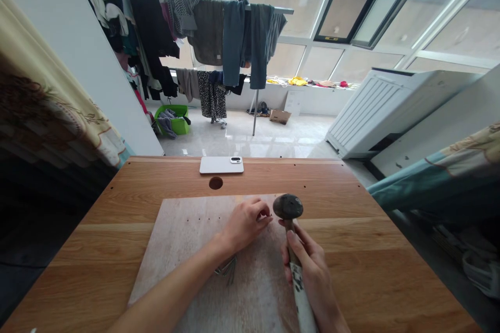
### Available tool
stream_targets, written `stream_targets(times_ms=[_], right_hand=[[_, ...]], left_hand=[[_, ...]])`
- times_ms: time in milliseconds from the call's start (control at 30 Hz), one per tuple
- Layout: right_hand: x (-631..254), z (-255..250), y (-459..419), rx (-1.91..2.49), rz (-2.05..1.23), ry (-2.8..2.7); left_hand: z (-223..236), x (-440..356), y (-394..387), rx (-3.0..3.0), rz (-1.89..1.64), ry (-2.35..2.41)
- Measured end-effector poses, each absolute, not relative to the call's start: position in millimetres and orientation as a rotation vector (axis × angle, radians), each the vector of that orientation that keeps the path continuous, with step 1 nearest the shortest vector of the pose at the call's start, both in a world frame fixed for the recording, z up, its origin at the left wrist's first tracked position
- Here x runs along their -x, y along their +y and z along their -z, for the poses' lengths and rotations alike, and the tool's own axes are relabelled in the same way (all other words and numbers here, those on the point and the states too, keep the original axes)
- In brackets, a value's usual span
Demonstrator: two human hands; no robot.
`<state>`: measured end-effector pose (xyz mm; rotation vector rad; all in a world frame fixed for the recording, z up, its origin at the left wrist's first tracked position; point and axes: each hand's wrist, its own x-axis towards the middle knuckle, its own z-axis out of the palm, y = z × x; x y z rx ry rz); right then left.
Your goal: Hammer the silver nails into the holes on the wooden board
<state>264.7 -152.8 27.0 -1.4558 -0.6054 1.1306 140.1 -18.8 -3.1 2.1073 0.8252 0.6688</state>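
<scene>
My right hand (307,257) grips a hammer (288,206) by its handle, thumb along the shaft. The hammer has a dark, rounded head and a pale lower handle with black marks. Its head is raised just right of my left hand (246,223), which rests on a wooden board (175,255). My left thumb and finger are pinched on a small nail; only a dark tip shows. Beneath my left forearm lies a little heap of loose nails (228,269), partly hidden. A row of small dark dots runs along the board's far part, left of my hand.
The board lies on a wooden table (351,250) with a round hole (215,183) near its far edge. A white phone (219,165) lies just beyond the hole. Past the table stand a laundry rack with clothes (211,31), a green basket (179,124) and a white cabinet (375,109).
</scene>
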Motion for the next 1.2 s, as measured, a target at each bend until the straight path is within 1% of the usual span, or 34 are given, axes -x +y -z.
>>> stream_targets(times_ms=[367, 800, 1200], right_hand=[[-268.7, -21.1, -159.2, 1.389, -1.195, -0.587], [-262.4, -23.3, -156.3, 1.428, -1.183, -0.619], [-262.3, -20.3, -158.6, 1.361, -1.194, -0.67]], left_hand=[[4.5, -140.8, -18.0, -2.066, -0.671, 0.813], [0.8, -143.9, -18.8, -2.116, -0.631, 0.864], [-0.2, -144.5, -19.4, -2.11, -0.614, 0.891]])
